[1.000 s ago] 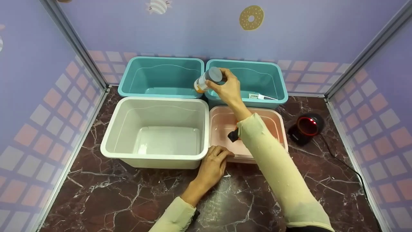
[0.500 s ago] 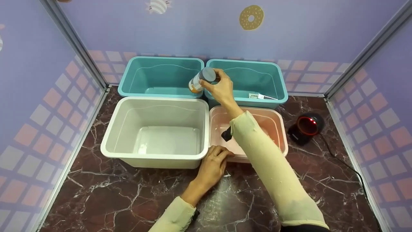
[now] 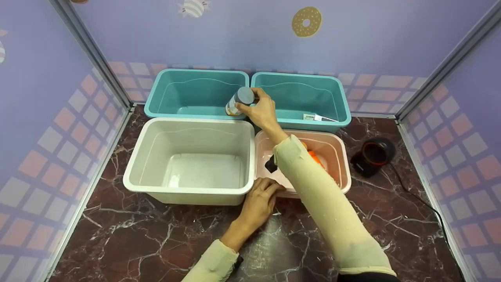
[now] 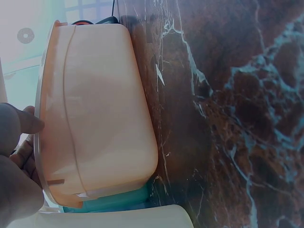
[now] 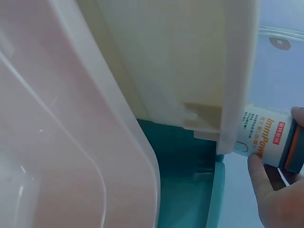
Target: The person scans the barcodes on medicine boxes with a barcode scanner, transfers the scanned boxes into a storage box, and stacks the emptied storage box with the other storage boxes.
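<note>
My right hand (image 3: 262,111) grips a pill bottle (image 3: 233,107) with a grey-blue cap, near the cap end. The tilted bottle, its white base lower left, is above the right front corner of the left teal bin (image 3: 150,94). The right wrist view shows its "ImmPower" label (image 5: 263,135), partly hidden by a bin edge. At the front left corner of the pink bin (image 3: 344,164), my left hand (image 3: 256,199) holds the rim. In the left wrist view its thumb (image 4: 31,122) lies on the near side of that rim, with other fingers partly hidden behind.
The white bin (image 3: 188,190) stands front left, beside the pink one. Orange items (image 3: 315,157) lie in the pink bin, partly under my right sleeve. The right teal bin (image 3: 346,105) contains a small white item (image 3: 319,117). A black scanner (image 3: 372,156) with a cable stands right.
My right hand has carried the bottle left and slightly toward me, over the left teal bin. More orange shows in the pink bin. The scanner's red light has gone out. The left hand stays put.
</note>
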`<action>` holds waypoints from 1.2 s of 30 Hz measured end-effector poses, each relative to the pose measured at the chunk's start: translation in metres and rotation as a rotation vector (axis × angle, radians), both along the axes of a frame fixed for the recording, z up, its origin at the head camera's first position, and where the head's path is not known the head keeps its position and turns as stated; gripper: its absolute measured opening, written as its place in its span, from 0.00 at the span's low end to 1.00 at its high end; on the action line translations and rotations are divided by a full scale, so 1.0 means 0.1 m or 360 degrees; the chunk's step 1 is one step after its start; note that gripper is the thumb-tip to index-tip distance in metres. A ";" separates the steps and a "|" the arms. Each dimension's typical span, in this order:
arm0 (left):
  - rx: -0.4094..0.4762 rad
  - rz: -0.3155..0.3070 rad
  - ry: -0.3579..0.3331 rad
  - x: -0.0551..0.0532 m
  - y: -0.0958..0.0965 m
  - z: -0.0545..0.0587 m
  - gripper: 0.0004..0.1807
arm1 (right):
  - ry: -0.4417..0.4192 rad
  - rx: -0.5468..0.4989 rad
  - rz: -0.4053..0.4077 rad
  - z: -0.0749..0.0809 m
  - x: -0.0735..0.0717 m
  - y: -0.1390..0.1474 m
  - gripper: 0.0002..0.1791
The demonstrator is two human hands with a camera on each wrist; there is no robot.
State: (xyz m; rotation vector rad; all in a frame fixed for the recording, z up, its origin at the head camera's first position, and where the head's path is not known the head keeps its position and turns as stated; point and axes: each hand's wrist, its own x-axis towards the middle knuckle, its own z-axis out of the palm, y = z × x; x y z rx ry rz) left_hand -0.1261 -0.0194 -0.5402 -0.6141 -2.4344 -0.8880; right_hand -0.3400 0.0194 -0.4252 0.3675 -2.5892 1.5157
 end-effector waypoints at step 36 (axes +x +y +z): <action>-0.0027 0.0011 -0.0020 -0.02 -0.01 0.01 0.11 | -0.0198 0.0167 0.0002 -0.10 -0.03 -0.14 0.30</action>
